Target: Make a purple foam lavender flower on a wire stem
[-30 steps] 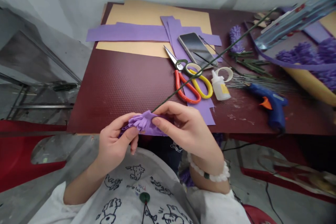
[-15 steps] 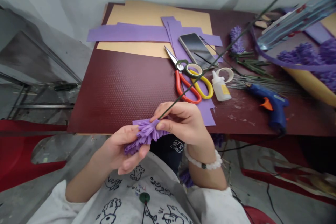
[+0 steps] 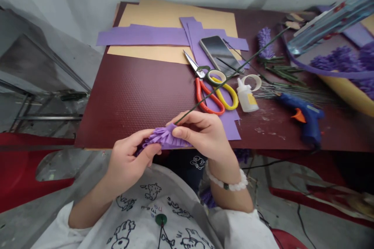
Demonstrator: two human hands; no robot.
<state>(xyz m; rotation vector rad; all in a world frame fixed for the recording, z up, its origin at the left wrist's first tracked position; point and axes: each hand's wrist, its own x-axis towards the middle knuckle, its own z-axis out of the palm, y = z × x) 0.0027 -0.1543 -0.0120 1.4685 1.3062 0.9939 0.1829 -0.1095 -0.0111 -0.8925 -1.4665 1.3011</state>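
Observation:
Between my two hands, just over the table's front edge, is a purple fringed paper flower (image 3: 163, 136) on a long green stem (image 3: 248, 60). My left hand (image 3: 131, 155) is closed on the flower's fringed end, thumb toward me. With thumb and fingers my right hand (image 3: 201, 132) pinches the flower's base, where the stem enters it. From there the stem slants up and away to the right, passing above red-and-yellow-handled scissors (image 3: 200, 89). The fingertips of my right hand are partly hidden behind the paper.
Beyond my hands lie purple paper strips (image 3: 152, 36), a phone (image 3: 219, 54), a tape roll (image 3: 216, 76) and a small glue bottle (image 3: 247, 99). On the right are a blue glue gun (image 3: 306, 118), a finished-looking purple flower (image 3: 265, 42), wires, and a clear container (image 3: 330, 23).
My left hand has turned and closed round the fringed end, its fingers now behind the flower. The flower has rotated, and the stem's far tip has swung lower and to the left.

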